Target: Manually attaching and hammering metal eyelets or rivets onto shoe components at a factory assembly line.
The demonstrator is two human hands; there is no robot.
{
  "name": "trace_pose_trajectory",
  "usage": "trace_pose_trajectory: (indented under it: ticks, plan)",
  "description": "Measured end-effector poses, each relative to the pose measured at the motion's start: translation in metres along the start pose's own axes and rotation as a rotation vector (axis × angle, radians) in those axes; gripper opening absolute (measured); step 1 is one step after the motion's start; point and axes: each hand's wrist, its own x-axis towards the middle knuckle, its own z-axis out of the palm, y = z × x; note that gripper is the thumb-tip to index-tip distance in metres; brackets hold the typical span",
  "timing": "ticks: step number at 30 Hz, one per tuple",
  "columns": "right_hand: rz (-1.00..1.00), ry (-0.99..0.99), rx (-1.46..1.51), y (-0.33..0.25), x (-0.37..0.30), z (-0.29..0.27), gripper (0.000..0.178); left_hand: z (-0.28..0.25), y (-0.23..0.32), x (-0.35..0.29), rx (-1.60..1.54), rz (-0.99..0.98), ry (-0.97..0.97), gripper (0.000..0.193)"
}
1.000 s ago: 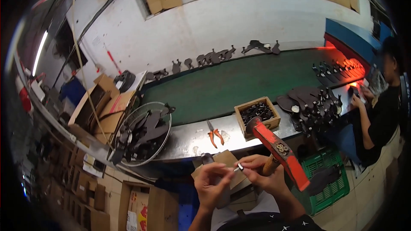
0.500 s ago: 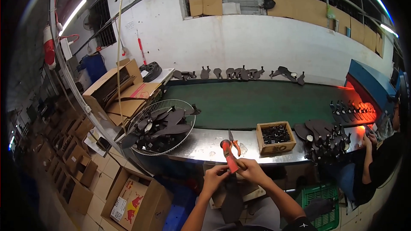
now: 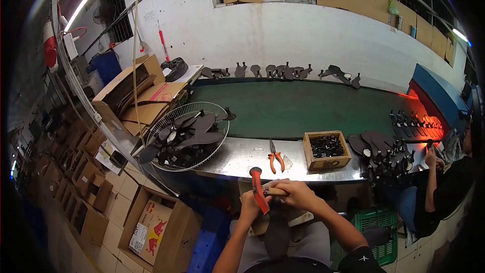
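In my right hand (image 3: pixel 301 195) is a hammer with a red head (image 3: pixel 259 192) and a wooden handle (image 3: pixel 276 191). The hammer head is raised above my lap, close to my left hand (image 3: pixel 249 206). My left fingers are closed at the far end of a dark grey sandal sole (image 3: pixel 277 235); the hammer partly hides them. The sole points back toward me, over a light wooden board (image 3: pixel 300 218) at my knees. Beyond the hammer, orange-handled pliers (image 3: pixel 275 160) lie on the metal bench edge (image 3: pixel 237 157).
A wire basket (image 3: pixel 222 144) full of dark soles stands left; a wooden box (image 3: pixel 328 163) of small black parts stands right, beside piled soles (image 3: pixel 376 146). Behind runs a green conveyor belt (image 3: pixel 293 111). A co-worker (image 3: pixel 447 187) sits right. Cardboard box (image 3: pixel 177 242) and green crate (image 3: pixel 386 253) stand below.
The hammer has swung left and its handle now lies more sideways. My right hand has moved slightly right and up, uncovering the pliers. The view has tilted down a little.
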Motion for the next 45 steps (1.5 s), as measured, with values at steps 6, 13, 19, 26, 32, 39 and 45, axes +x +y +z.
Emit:
trace_pose_trajectory:
  ticks: [6, 13, 19, 26, 32, 39, 45]
  plan:
    - [-0.012, 0.121, -0.121, -0.007, -0.006, 0.002, 0.03, 0.002, 0.0, 0.004, -0.041, 0.134, 0.049, 0.027]
    - [0.191, 0.35, 0.15, -0.063, -0.047, -0.007, 0.03, 0.001, -0.003, 0.009, -0.275, 0.004, -0.113, 0.027]
    - [0.228, 0.354, 0.042, -0.092, -0.064, -0.013, 0.028, 0.0, 0.007, 0.01, -0.322, 0.005, -0.125, 0.026]
    - [0.23, 0.295, 0.017, -0.11, -0.06, -0.036, 0.024, -0.004, -0.006, 0.01, -0.225, -0.09, -0.156, 0.041]
    - [0.316, 0.173, -0.141, -0.084, -0.065, -0.004, 0.033, -0.004, 0.006, 0.002, 0.31, 0.103, -0.13, 0.114]
    - [0.214, 0.375, -0.15, -0.113, -0.089, -0.036, 0.034, -0.008, 0.0, -0.002, 0.368, 0.084, -0.128, 0.106]
    - [0.253, 0.24, -0.078, -0.072, -0.068, -0.025, 0.026, -0.001, 0.001, -0.006, 0.394, 0.197, -0.063, 0.032]
